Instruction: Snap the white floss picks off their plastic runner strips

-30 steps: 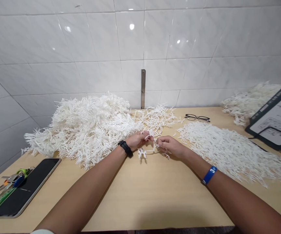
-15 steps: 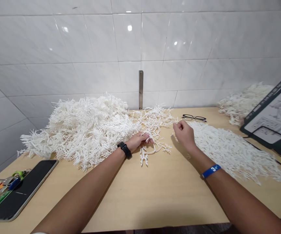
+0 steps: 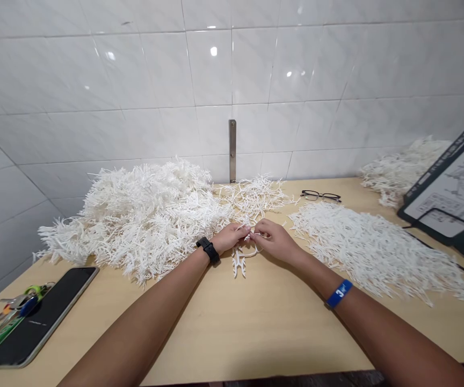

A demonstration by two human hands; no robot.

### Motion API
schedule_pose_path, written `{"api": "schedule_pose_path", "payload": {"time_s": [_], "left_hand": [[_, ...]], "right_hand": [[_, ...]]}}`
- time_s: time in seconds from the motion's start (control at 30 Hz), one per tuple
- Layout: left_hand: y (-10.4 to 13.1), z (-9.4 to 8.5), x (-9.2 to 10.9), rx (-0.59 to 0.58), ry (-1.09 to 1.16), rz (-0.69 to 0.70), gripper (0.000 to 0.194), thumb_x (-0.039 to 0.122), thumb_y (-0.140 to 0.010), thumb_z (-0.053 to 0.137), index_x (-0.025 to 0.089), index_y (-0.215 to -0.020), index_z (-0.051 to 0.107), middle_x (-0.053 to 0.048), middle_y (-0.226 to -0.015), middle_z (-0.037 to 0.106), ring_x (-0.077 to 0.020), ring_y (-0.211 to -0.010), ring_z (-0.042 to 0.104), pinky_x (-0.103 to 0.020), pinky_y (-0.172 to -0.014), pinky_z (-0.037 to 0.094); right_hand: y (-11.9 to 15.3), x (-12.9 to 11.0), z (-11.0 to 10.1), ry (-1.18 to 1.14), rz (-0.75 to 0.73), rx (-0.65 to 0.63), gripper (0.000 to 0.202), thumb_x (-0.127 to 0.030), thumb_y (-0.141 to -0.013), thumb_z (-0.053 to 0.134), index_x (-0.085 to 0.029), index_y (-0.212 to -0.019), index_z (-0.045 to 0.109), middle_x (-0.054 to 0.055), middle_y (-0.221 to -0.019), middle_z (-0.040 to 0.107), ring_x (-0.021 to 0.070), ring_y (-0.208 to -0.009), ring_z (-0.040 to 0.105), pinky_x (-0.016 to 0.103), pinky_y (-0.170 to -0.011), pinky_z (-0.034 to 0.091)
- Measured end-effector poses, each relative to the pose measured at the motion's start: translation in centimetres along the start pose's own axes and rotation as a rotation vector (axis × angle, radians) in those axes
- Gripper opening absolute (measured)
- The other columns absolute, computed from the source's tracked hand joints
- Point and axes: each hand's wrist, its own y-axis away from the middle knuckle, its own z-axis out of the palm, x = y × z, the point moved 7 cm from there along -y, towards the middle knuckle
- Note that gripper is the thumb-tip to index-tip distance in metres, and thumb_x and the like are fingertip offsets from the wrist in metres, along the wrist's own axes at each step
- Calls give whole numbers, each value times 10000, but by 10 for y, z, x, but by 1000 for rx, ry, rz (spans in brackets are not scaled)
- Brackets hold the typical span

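My left hand (image 3: 232, 237), with a black watch at its wrist, pinches a white branched plastic piece (image 3: 239, 263) just right of a big tangled heap (image 3: 147, 215) of similar pieces. Against it, my right hand (image 3: 274, 239) is closed in a pinch on the same piece, its fingertips nearly meeting the left thumb. Part of the piece is hidden by the fingers, while its forked ends hang out below them. Behind the hands lies a looser clump of white branches (image 3: 258, 193). A flat spread of small white pieces (image 3: 369, 247) covers the table to the right.
Black-framed glasses (image 3: 320, 195) lie near the wall. A phone (image 3: 41, 317) with keys (image 3: 16, 303) on and beside it is at the left. On the right stand a dark printed box (image 3: 453, 188) and another white pile (image 3: 407, 166). A metal strip (image 3: 232, 150) is fixed to the tiled wall.
My right hand has moved left from above the flat spread to meet my left hand at the branched piece. The left hand has stayed nearly in place, still pinching it.
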Motion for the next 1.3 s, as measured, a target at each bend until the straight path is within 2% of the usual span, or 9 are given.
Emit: {"api": "schedule_pose_path", "payload": {"time_s": [0.2, 0.37, 0.53, 0.63, 0.8, 0.9, 0.97, 1.07, 1.3], "left_hand": [[2, 1, 4, 21, -13, 14, 562, 684, -715, 633, 143, -620, 517, 13, -582, 480, -88, -548, 382, -251, -575, 297], [3, 3, 6, -14, 6, 28, 556, 668, -738, 622, 152, -586, 478, 14, -578, 464, -89, -548, 370, -252, -563, 285], [3, -11, 8, 58, 233, -1, 487, 547, -768, 665, 166, -592, 419, -12, -676, 518, -93, -588, 426, -240, -577, 340], [3, -15, 6, 82, 312, -34, 441, 475, -780, 684, 160, -596, 435, -28, -708, 539, -102, -635, 475, -238, -611, 384], [3, -16, 2, 153, 320, -67, 403, 461, -740, 730, 144, -648, 499, -39, -720, 579, -116, -691, 524, -237, -657, 408], [2, -15, 2, 152, 318, -68, 415, 471, -729, 740, 146, -645, 496, -35, -704, 577, -120, -701, 531, -237, -664, 409], [2, -15, 2, 142, 274, -59, 426, 494, -734, 727, 142, -634, 508, -38, -702, 582, -111, -669, 511, -237, -640, 393], [2, -12, 2, 115, 171, -30, 464, 551, -753, 681, 126, -617, 551, -38, -680, 575, -92, -597, 457, -241, -601, 361], [0, 0, 1, 28, -59, 20, 523, 633, -766, 624, 121, -660, 611, -6, -611, 529, -93, -563, 431, -240, -575, 338]], "right_hand": [[1, 2, 11, -144, 74, -110, 272, -289, -861, 511, -177, -614, 494, -37, -609, 452, 111, -594, 407, 245, -570, 299], [2, 0, 16, -347, 104, -201, 265, -350, -869, 494, -170, -682, 548, -16, -661, 487, 123, -636, 422, 257, -615, 330], [7, -1, 22, -406, 127, -265, 294, -393, -838, 509, -194, -627, 460, -17, -628, 419, 127, -615, 385, 260, -593, 317], [5, 4, 8, -280, 146, -132, 308, -355, -828, 478, -206, -584, 368, -32, -594, 350, 117, -584, 338, 257, -569, 282], [7, 37, -59, 199, 369, 303, 295, -231, -732, 488, -208, -508, 298, -29, -522, 314, 124, -537, 310, 283, -544, 211], [9, 55, -84, 468, 476, 347, 234, -190, -703, 516, -199, -494, 410, 10, -539, 440, 158, -568, 389, 302, -587, 245], [8, 53, -88, 513, 407, 388, 116, -138, -694, 503, -190, -597, 542, 59, -700, 578, 206, -699, 493, 322, -662, 306], [4, 34, -74, 339, 219, 410, 169, -125, -752, 464, -185, -783, 619, 87, -917, 643, 229, -876, 555, 335, -767, 374], [-1, -7, -11, 211, 14, 87, 229, -386, -881, 554, -202, -798, 662, 59, -842, 637, 209, -835, 551, 313, -743, 388]]}}
